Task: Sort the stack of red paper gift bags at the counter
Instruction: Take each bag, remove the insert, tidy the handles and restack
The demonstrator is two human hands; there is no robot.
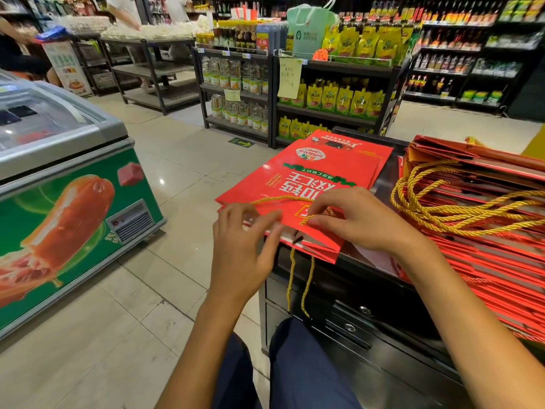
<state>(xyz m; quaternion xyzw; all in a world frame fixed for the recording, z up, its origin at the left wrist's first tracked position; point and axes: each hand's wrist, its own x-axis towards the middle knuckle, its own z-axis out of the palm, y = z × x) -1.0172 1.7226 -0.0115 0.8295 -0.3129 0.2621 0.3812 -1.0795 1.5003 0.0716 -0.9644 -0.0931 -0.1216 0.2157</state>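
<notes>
Head view: flat glossy red bag (306, 184).

Two hands: left hand (247, 240), right hand (362, 219). Two stacks of red gift bags: small flat pile (318, 178), big stack (486, 219), bags too many to count. One counter (365, 293). One chest freezer (59, 184). Two people at back, partly visible.

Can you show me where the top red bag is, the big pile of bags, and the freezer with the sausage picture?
top red bag (306, 184): head view, on its printed red face.
big pile of bags (486, 249): head view, on the stacked red edges.
freezer (59, 143): head view, on its grey top rim.
</notes>
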